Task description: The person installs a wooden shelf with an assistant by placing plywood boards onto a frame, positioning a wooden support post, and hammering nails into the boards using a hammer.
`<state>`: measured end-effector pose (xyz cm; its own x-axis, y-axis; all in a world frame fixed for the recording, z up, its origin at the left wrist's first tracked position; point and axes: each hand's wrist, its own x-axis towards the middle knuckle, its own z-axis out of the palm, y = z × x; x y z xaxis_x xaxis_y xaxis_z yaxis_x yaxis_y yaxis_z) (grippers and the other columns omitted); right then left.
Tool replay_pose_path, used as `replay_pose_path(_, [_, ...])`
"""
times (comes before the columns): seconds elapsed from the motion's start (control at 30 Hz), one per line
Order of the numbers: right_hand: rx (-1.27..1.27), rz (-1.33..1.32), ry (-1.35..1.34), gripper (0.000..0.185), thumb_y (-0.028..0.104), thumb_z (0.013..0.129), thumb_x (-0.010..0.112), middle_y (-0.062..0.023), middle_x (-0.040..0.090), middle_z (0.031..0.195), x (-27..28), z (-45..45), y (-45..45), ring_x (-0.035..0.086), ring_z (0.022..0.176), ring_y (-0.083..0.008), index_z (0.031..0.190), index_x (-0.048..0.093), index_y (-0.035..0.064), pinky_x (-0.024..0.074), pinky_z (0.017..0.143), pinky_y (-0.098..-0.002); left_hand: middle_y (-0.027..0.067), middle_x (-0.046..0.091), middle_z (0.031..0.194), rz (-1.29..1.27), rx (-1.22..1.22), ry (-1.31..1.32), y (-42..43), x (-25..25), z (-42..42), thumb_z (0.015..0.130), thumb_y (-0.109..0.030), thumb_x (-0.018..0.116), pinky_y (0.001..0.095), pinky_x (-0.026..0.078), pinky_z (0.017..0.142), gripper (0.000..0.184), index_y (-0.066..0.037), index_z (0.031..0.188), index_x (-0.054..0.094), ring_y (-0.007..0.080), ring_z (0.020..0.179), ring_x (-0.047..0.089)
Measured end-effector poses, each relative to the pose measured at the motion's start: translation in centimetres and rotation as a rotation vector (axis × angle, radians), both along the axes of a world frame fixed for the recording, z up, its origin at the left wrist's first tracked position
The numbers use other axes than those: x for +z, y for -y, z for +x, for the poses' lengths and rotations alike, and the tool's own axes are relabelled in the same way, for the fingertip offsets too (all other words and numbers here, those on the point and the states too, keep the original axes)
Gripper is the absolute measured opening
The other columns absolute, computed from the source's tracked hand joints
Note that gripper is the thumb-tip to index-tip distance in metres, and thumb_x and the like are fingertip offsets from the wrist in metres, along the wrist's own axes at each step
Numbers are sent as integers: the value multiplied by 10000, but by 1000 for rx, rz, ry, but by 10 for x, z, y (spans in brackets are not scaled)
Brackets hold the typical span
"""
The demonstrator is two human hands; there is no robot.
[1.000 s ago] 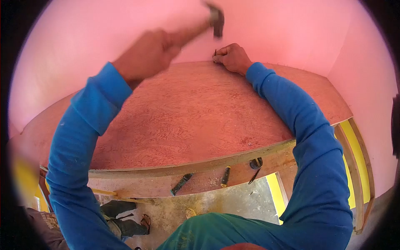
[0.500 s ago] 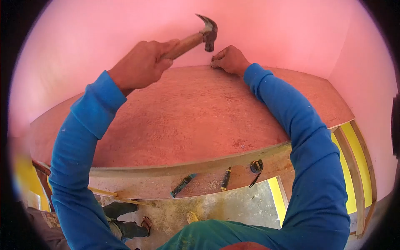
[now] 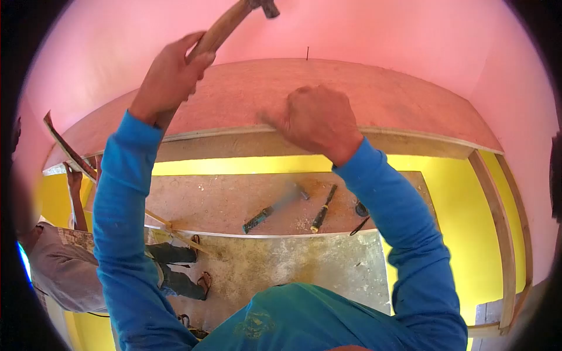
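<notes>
Before the pink wall [image 3: 380,32], left fingers [image 3: 201,61] grip hammer [image 3: 219,31]

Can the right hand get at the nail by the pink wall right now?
Probably yes: nothing visible stands between the right hand and the upright nail, and the hammer in the left hand is off to the side.

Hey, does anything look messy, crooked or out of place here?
Nail sticks up at the back edge of the upper board, apparently only partly driven. Pale crumbs litter the lower board.
</notes>
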<state>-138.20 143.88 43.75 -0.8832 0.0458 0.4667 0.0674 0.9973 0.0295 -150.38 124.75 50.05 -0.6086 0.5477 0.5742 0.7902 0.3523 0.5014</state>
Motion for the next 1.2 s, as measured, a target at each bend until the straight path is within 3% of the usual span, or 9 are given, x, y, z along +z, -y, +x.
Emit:
replay_pose_path(0.2, [-61, 150, -679, 559, 555, 827, 509, -121, 626, 634, -43, -13, -5, 618, 639, -291, 623, 650, 54, 478, 579, -419, -8, 489, 614, 98, -193, 71, 18, -46, 25, 879, -193, 558, 229, 393, 421, 491, -67, 1335, 426, 65, 468, 459])
replay_pose_path(0.57, [-55, 186, -680, 498, 558, 783, 555, -102, 625, 706, -38, -9, -2, 577, 720, -259, 687, 656, 80, 421, 737, -410, 111, 598, 681, -143, -23, -289, -52, -10, -16, 840, -187, 555, 366, 487, 477, 501, -133, 1327, 451, 232, 483, 562])
replay_pose_path(0.77, [-43, 176, -688, 497, 552, 791, 552, -97, 612, 684, -41, -11, -5, 577, 716, -250, 675, 652, 79, 413, 724, -408, 193, 645, 801, -248, 18, -92, -95, -1, -23, 848, -206, 533, 416, 514, 591, 454, -127, 1292, 489, 299, 643, 629])
replay_pose_path(0.87, [-34, 143, -686, 490, 547, 789, 560, -95, 607, 679, -44, -13, -6, 582, 719, -248, 671, 652, 80, 441, 688, -408, 77, 552, 621, -6, -56, -898, -113, 11, -61, 865, -253, 535, 321, 456, 418, 469, -133, 1314, 480, 161, 458, 519])
replay_pose_path(0.9, [-34, 132, -688, 488, 545, 788, 562, -95, 606, 678, -44, -15, -7, 585, 720, -248, 669, 652, 81, 452, 672, -408, 78, 560, 634, 66, -41, -356, -117, 11, -66, 864, -283, 529, 321, 460, 429, 472, -118, 1305, 488, 172, 471, 523])
replay_pose_path(0.97, [-24, 130, -714, 477, 537, 786, 570, -93, 606, 671, -45, -16, -7, 591, 709, -247, 665, 651, 82, 473, 626, -400, 81, 558, 641, 100, -56, -511, -118, 18, -75, 861, -294, 531, 324, 477, 440, 487, -121, 1312, 476, 182, 481, 530])
replay_pose_path(1.07, [-18, 124, -727, 461, 521, 787, 578, -86, 607, 658, -45, -16, -7, 598, 686, -243, 661, 649, 84, 490, 569, -388, 73, 542, 634, -245, 3, -115, -115, -1, -74, 860, -266, 531, 315, 472, 432, 491, -134, 1328, 464, 173, 468, 516])
replay_pose_path(1.1, [-18, 126, -726, 456, 516, 788, 580, -84, 607, 653, -44, -16, -7, 600, 677, -241, 660, 649, 84, 493, 552, -384, 131, 599, 700, -310, 12, -110, -109, -19, -67, 867, -193, 530, 370, 491, 444, 403, -130, 1265, 519, 216, 474, 568])
replay_pose_path(1.2, [-28, 134, -735, 430, 491, 790, 591, -77, 608, 643, -43, -15, -6, 602, 662, -236, 656, 648, 87, 492, 525, -374, 94, 579, 650, -353, 25, -61, -91, -6, -53, 865, -185, 536, 345, 480, 422, 418, -141, 1280, 510, 180, 459, 536])
